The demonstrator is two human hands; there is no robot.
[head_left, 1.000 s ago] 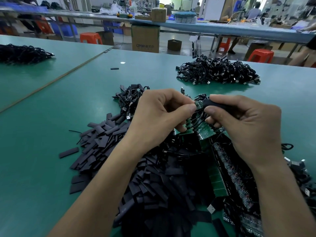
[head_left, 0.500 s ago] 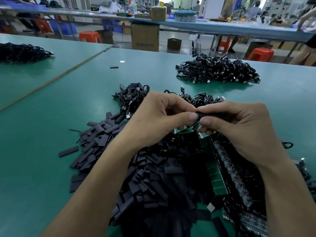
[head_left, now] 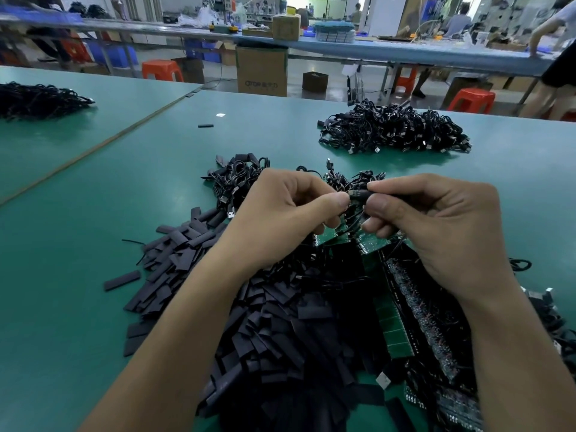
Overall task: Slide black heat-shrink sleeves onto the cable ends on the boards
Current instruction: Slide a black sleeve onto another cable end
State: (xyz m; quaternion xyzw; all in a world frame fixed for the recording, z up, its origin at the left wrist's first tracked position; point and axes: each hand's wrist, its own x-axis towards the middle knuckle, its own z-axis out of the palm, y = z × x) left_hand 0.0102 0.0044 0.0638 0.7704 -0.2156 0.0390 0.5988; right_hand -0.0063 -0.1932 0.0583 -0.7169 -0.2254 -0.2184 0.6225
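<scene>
— How far along is the job?

— Partway through fitting one sleeve, I'd judge. The hands meet just above the centre of the frame. The left hand (head_left: 280, 219) pinches what I take for a thin black cable end (head_left: 350, 193) between thumb and forefinger. The right hand (head_left: 436, 232) pinches a short black sleeve (head_left: 361, 194) the same way, with its other fingers curled underneath. The two pieces touch tip to tip.

— Is the sleeve on the cable yet?

— I can't tell. The joint is tiny and half hidden by the thumbs. It looks more like the sleeve is being started than pushed home.

— And the boards?

— The green boards (head_left: 394, 332) lie under the hands and run down to the lower right, with dark cables tangled over them. Whether the ends there already have sleeves on is too small to make out.

— How much is left to do?

— A lot, I'd guess. A big pile of loose sleeves (head_left: 280, 322) fills the lower centre and spills left over the green table (head_left: 93, 244).

— What about the heaps further back?

— A heap of coiled cables (head_left: 392, 129) sits at the upper right, well apart from the work. There's another heap (head_left: 37, 98) at the far upper left, and a smaller bundle (head_left: 237, 179) just behind the left hand. I can't say whether those are finished or waiting.
</scene>
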